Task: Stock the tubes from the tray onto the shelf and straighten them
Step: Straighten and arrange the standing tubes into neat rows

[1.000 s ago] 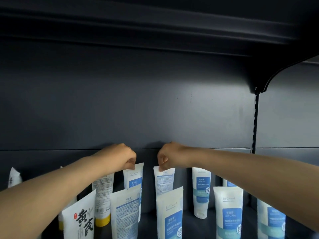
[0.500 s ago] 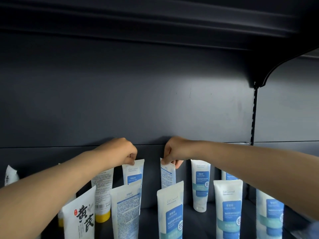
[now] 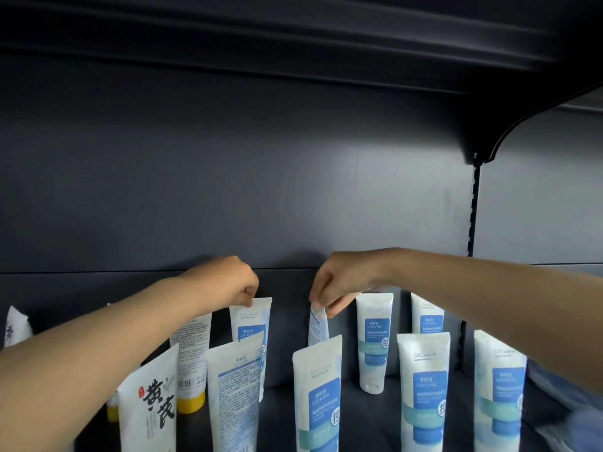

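Right of a yellow-capped tube (image 3: 192, 350) on the dark shelf (image 3: 368, 419), the left hand (image 3: 225, 282) pinches the top crimp of an upright blue-label tube (image 3: 252, 324) in the back row — further right, the right hand (image 3: 339, 282) pinches the top of a second tube (image 3: 318, 327), turned edge-on.

Back panel (image 3: 228, 190) and shelf floor (image 3: 368, 419): uniform dark slate grey. Front centre tube (image 3: 318, 396), at 6 o'clock: white body, blue label panel, pale teal band (lettering on the blue is white). Left back tube (image 3: 251, 324): same scheme. Turned tube (image 3: 317, 327): white with pale blue print. Calligraphy tube (image 3: 148, 409), at 7 o'clock: white, black brush characters, small red seal. Yellow-capped tube (image 3: 191, 350), at 8 o'clock: white, black fine print and barcode.
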Available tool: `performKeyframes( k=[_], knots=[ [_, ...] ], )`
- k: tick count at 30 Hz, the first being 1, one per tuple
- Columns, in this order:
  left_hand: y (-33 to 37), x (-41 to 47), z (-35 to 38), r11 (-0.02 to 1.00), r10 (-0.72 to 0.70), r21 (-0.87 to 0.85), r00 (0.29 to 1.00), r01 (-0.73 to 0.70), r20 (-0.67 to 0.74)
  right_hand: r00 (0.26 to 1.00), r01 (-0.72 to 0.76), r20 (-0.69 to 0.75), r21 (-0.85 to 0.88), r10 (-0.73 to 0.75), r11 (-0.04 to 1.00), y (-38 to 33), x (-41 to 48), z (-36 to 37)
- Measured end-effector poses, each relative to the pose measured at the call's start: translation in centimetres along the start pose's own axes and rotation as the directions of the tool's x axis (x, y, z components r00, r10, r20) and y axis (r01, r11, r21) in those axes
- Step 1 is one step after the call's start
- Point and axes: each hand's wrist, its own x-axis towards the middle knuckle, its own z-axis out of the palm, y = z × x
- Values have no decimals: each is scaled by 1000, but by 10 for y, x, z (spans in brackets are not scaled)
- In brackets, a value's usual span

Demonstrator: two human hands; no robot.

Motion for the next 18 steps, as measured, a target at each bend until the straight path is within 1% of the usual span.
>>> performKeyframes(
  k=[1,2,5,7,13,16,18],
  knots=[
    [0,0,1,1000,2,10,1000,-2,-2,1000,-7,27,5,7,1000,-2,-2,0],
    [-1,1,2,1000,4,20,1000,-4,-5,999,-13,45,-35,15,999,-3,-4,-1],
    [-2,0,4,1000,2,29,1000,-1,-12,1000,15,23,-311,-9,950,-7,-5,-1],
    [-1,-1,4,1000,2,30,1000,-2,-13,999,38,-8,-394,-45,918,-7,-4,0],
    [-2,0,4,998,6,64,1000,-5,-8,998,49,-21,-439,-64,897,-9,0,0],
    [-2,0,6,998,6,70,1000,-4,-23,995,59,-58,-355,-85,933,-5,6,5],
    [-4,0,6,999,7,46,999,-6,-33,990,74,-83,-347,-110,935,-5,9,9]
  ],
)
